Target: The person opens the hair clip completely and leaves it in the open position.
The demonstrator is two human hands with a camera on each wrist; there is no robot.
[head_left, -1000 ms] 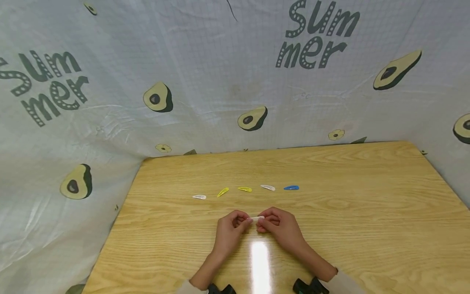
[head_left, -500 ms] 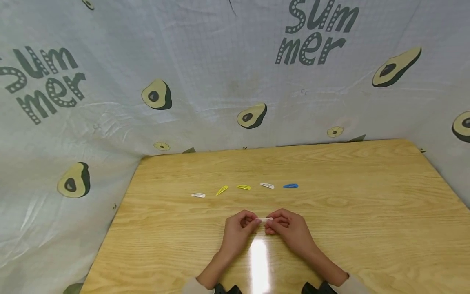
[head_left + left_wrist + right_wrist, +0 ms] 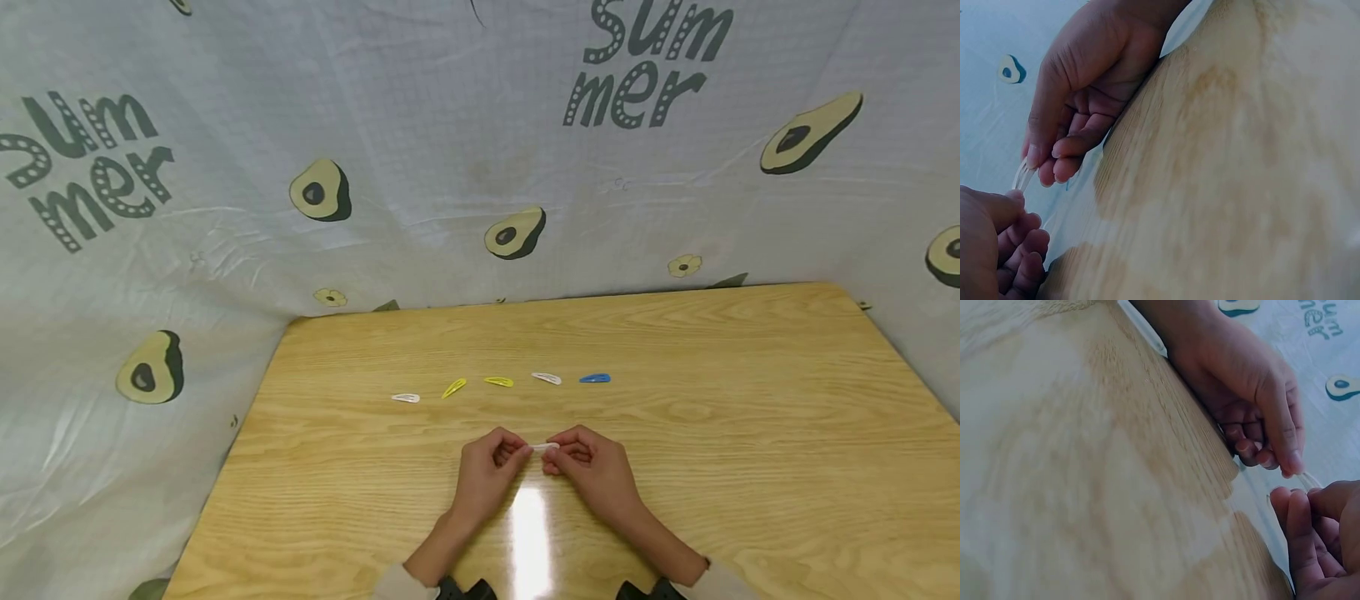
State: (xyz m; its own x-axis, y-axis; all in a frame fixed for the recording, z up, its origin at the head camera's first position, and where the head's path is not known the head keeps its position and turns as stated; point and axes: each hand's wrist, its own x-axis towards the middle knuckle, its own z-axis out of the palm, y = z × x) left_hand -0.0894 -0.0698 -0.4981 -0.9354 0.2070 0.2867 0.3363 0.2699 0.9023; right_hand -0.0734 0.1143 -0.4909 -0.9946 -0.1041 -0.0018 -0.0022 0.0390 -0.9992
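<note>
A: What's in view, biggest first?
B: Avocado-print sheet (image 3: 420,125) behind, then the desk (image 3: 750,433). A row of five hair clips on it: white (image 3: 406,397), yellow (image 3: 453,388), yellow (image 3: 498,382), white (image 3: 547,378), blue (image 3: 595,378).
A: Your grip?
B: My left hand (image 3: 483,477) and right hand (image 3: 596,471) each pinch one end of a white clip (image 3: 544,447), held just above the desk, near its front edge.

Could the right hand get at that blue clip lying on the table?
Probably yes. The blue clip lies in the open just beyond the right hand, with bare table between. But that hand is pinching a white clip together with the left hand.
</note>
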